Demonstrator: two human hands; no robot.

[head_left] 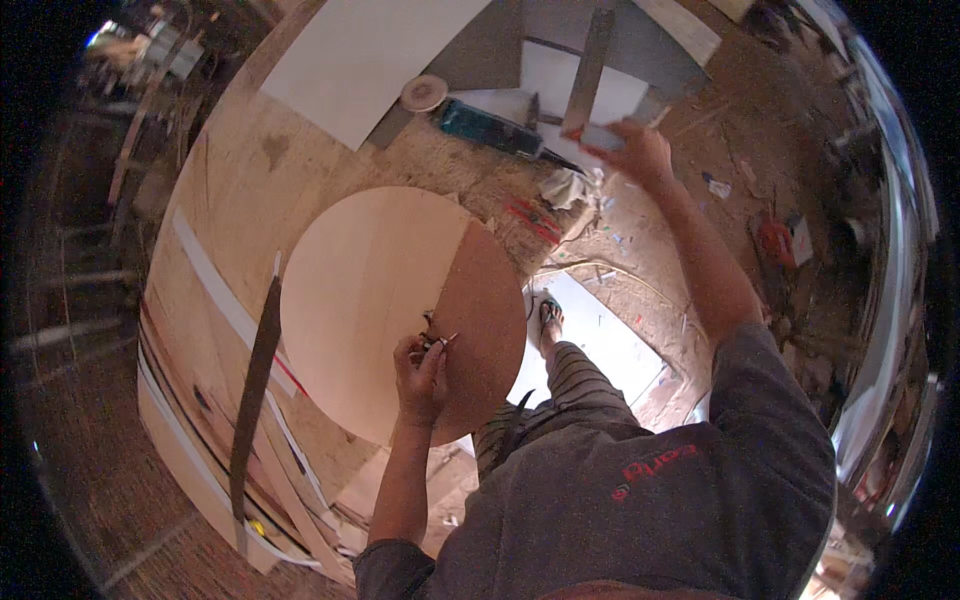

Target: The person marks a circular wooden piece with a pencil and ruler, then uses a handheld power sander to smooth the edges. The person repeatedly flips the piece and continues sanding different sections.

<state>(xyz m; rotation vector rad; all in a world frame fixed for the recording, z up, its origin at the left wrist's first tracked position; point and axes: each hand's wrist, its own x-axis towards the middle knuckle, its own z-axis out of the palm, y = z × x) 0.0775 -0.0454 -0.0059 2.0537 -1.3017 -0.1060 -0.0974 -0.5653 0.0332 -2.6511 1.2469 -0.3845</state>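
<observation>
A round wooden board (350, 290) lies on the workbench in front of me, lighter on its left and browner on its right. Over its lower middle is my left hand (422, 380), fingers pinched around small slim pointed pieces (450, 340), too small to name. My right hand (635, 155) reaches out to the far right, blurred by motion. Its fingers close at the orange and white end of a long flat grey-bladed tool (590, 75); the exact kind cannot be made out. Left of that hand lies a teal angle grinder (490, 128) with a round disc.
A long dark metal strip (255, 400) lies left of the board, by white edging strips (215, 280). White sheets (360, 60) cover the far bench. A crumpled cloth (570, 187) and cable lie beyond the board. My foot (550, 312) is on a white panel (600, 335).
</observation>
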